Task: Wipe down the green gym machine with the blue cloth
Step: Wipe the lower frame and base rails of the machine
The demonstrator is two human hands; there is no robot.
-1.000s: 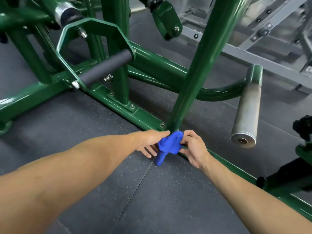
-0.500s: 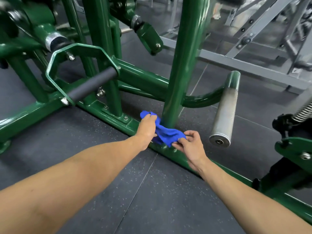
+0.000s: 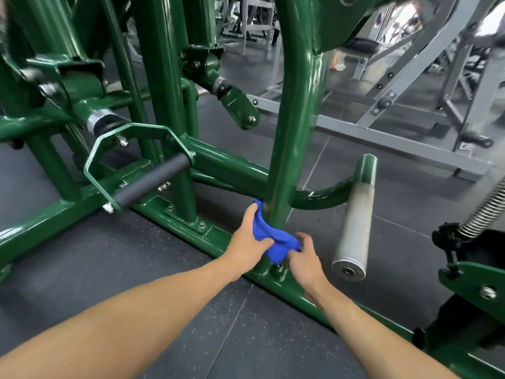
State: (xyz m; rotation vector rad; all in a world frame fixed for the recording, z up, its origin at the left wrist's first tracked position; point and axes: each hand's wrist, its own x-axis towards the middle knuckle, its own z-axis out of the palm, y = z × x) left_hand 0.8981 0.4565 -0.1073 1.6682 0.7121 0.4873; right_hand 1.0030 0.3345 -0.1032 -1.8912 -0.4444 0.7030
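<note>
The green gym machine (image 3: 224, 162) fills the view, with an upright green post (image 3: 295, 127) rising from its floor rail. A blue cloth (image 3: 276, 242) is wrapped round the foot of that post. My left hand (image 3: 248, 239) grips the cloth's left end, which runs up behind the post. My right hand (image 3: 306, 255) pinches the cloth's right end just in front of the post's bolted base. Both forearms reach in from the bottom of the view.
A knurled silver plate-loading peg (image 3: 354, 228) juts out right of my right hand. A black foam handle (image 3: 153, 181) in a green bracket sits to the left. Grey machine frames (image 3: 382, 135) stand behind. A coil spring (image 3: 486, 212) is at the right edge. The floor is dark rubber matting.
My left hand has carried its end of the cloth further round behind the post, and the cloth now hugs the post's foot. The view has lifted, showing more of the machine.
</note>
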